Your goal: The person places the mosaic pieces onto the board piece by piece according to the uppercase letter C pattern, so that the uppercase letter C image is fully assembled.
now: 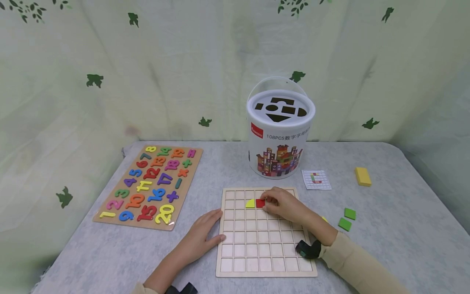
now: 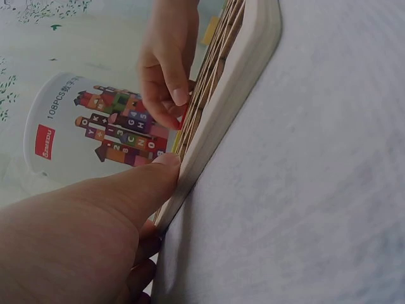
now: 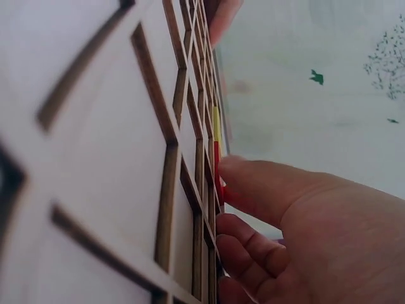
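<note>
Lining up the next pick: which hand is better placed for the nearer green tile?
Right, I'd judge, once the right grip is done with the red tile. The nearer green tile lies right of the board, near that sleeve; the left grip rests at the opposite edge.

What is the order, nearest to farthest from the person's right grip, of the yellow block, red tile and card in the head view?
1. Red tile: right at the right grip.
2. Card: beyond it, rightward.
3. Yellow block: farthest right.
</note>
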`<state>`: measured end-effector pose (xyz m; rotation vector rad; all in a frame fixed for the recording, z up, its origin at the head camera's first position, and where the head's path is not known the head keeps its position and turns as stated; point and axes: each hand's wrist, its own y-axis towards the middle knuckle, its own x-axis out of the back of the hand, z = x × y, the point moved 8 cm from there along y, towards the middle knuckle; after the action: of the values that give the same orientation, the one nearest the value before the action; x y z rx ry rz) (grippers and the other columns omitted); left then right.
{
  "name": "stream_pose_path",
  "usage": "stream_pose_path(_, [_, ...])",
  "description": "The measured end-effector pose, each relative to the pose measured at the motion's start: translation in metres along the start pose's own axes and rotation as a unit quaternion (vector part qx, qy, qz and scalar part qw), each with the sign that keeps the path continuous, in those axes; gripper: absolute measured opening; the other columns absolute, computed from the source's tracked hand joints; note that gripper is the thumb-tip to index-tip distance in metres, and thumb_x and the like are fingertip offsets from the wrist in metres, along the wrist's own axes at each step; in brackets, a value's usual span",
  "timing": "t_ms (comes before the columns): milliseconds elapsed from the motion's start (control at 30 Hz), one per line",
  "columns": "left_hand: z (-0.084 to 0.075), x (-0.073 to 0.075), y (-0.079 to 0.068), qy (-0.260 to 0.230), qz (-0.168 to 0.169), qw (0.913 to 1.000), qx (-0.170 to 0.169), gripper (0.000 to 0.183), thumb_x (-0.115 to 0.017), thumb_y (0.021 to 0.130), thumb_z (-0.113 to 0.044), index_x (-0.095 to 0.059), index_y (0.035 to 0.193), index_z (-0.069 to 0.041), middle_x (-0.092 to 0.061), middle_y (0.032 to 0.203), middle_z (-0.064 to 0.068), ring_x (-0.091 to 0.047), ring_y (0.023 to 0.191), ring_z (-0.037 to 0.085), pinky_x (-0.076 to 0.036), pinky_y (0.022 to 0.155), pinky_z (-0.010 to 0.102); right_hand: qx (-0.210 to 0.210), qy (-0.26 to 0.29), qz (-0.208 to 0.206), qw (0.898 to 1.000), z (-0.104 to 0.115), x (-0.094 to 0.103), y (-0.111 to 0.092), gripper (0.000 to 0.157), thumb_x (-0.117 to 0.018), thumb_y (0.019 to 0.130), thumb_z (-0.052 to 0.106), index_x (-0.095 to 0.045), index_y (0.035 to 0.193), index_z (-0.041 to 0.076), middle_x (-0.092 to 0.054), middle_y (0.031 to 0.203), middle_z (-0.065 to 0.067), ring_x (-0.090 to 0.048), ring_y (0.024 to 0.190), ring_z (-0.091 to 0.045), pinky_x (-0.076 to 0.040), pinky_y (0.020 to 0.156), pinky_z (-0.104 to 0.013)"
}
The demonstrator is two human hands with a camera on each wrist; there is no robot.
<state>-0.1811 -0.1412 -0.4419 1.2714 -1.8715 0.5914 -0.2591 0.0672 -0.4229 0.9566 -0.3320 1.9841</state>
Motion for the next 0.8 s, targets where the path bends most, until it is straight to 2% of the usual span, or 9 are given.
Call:
stream_pose_path(200, [0.001,-0.002,0.001,0.001,0.002,1.0,-0.003,0.068,-0.059,0.085,-0.04,-0.035,0.138,-0.005,-0.033,0.141,0.007,-0.027,0.129,0.026,-0.024,0.102,0.045,-0.043,0.066,0.025,0.997,-0.002,0.003,-0.007,0.035,-0.062,0.086,0.023,-0.056,0.117,0.008,-0.054,0.101,0.0,-0.048,0.089,-0.015,-0.044,0.079,-0.032])
stream_pose_path(300, [0.001,-0.002,0.001,0.0,0.002,1.0,-0.004,0.068,-0.059,0.085,-0.04,-0.035,0.138,-0.005,-0.033,0.141,0.007,-0.027,0.129,0.026,-0.024,0.102,0.045,-0.057,0.103,0.018,0.993,0.0,0.012,-0.014,0.041,-0.061,0.087,0.023,-0.052,0.123,0.007,-0.054,0.111,-0.006,-0.049,0.1,-0.02,-0.042,0.086,-0.039])
stream_pose_path(400, [0.001,-0.002,0.001,0.002,0.003,1.0,-0.004,0.068,-0.06,0.085,-0.039,-0.035,0.138,-0.005,-0.034,0.14,0.008,-0.027,0.129,0.027,-0.024,0.102,0.045,-0.066,0.104,-0.004,0.992,0.003,0.027,-0.025,0.044,-0.06,0.087,0.025,-0.049,0.127,0.009,-0.052,0.118,-0.008,-0.047,0.107,-0.025,-0.04,0.089,-0.046])
stream_pose_path(567, [0.001,-0.001,0.001,0.005,0.002,1.0,-0.002,0.068,-0.06,0.085,-0.039,-0.035,0.138,-0.004,-0.034,0.14,0.008,-0.027,0.129,0.027,-0.025,0.102,0.045,-0.077,0.056,-0.039,0.995,0.004,0.054,-0.052,0.05,-0.06,0.086,0.033,-0.046,0.129,0.011,-0.047,0.126,-0.004,-0.044,0.113,-0.028,-0.038,0.089,-0.052])
stream_pose_path(700, [0.0,0.0,0.001,0.004,0.0,1.0,0.002,0.067,-0.06,0.085,-0.038,-0.035,0.138,-0.005,-0.034,0.14,0.008,-0.027,0.129,0.027,-0.025,0.102,0.046,-0.078,0.009,-0.058,0.995,-0.002,0.07,-0.075,0.048,-0.063,0.086,0.025,-0.048,0.127,0.008,-0.049,0.125,-0.008,-0.046,0.109,-0.029,-0.04,0.087,-0.052])
stream_pose_path(800, [0.0,0.001,0.0,0.004,0.0,1.0,0.002,0.067,-0.061,0.085,-0.037,-0.035,0.138,-0.005,-0.034,0.14,0.008,-0.027,0.129,0.027,-0.025,0.102,0.046,-0.09,-0.007,-0.056,0.994,-0.01,0.076,-0.091,0.048,-0.065,0.084,0.021,-0.048,0.126,0.006,-0.05,0.122,-0.01,-0.047,0.106,-0.031,-0.041,0.085,-0.051])
